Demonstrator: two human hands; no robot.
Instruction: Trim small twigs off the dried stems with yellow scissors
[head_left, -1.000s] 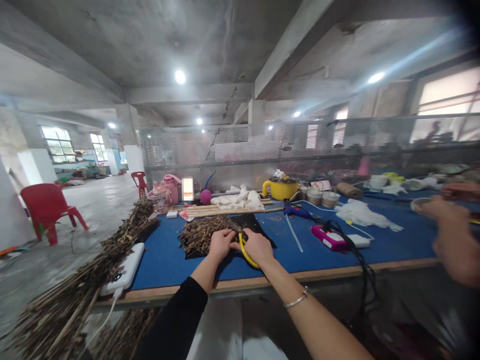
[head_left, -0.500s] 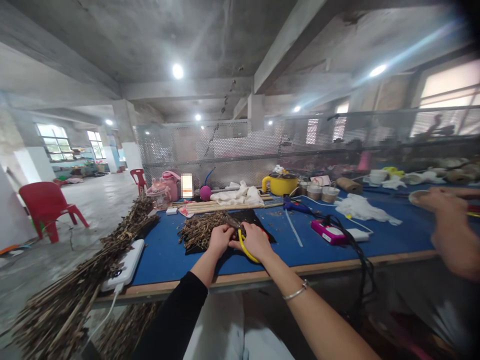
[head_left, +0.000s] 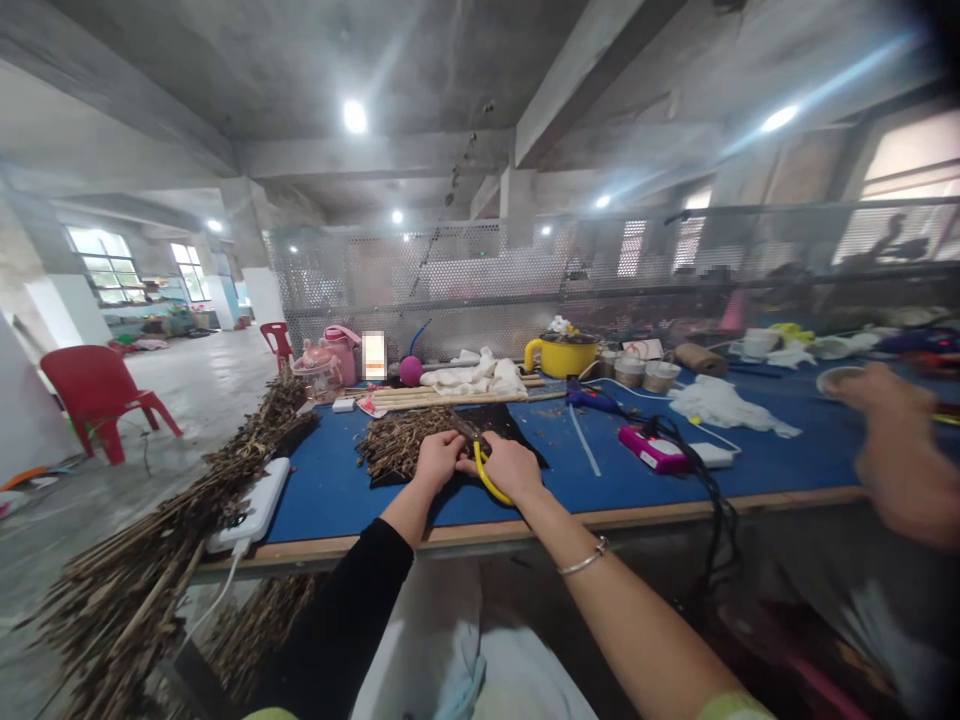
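Note:
My right hand is closed around scissors with yellow handles; one loop hangs below my fingers and the dark blades point up and left. Close beside it, my left hand is pinched near the blades. What sits between its fingertips is too small to make out, though dried stems lie right there. A pile of short dried brown stems rests just beyond my left hand. Under the pile and hands spreads a black sheet on the blue tabletop.
Long dried stalks lie across the left table edge beside a white power bank. Behind are wooden sticks, white cloth and a yellow pot. A purple box with cables lies right, near another person's hand.
The view has tilted slightly down, so the table sits higher in the picture. Both my hands stay together at the scissors, with little visible movement.

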